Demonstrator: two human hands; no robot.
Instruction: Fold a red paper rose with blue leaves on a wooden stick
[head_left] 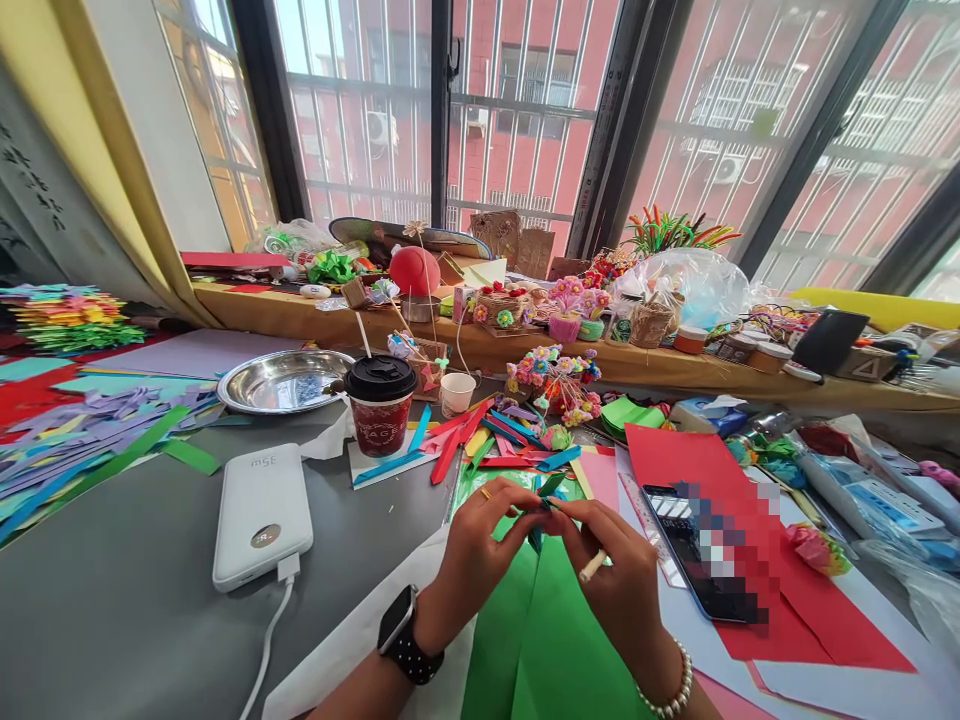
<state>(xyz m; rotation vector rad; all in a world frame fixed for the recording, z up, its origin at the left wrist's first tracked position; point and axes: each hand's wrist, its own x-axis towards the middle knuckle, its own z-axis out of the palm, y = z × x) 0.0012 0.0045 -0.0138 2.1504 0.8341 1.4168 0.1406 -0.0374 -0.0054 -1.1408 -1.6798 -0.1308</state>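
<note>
My left hand [476, 540] pinches a small folded green and blue paper piece [552, 486] between thumb and fingertips. From the other side, the fingertips of my right hand [619, 570] are closed on the same piece. A pale wooden stick [592, 567] pokes out of the right hand, its other end hidden by the fingers. Part of the folded paper is covered by my fingertips. Below both hands lies green paper [551, 640]. Loose red, blue and yellow paper strips [517, 432] are scattered just beyond them.
On the left stand a white power bank [259, 510] with a cable, a lidded coffee cup [380, 405] and a metal plate [285, 382]. Rightward, a phone [701, 550] lies on red paper [847, 600]. Behind are a paper cup [457, 394] and a sill crowded with crafts.
</note>
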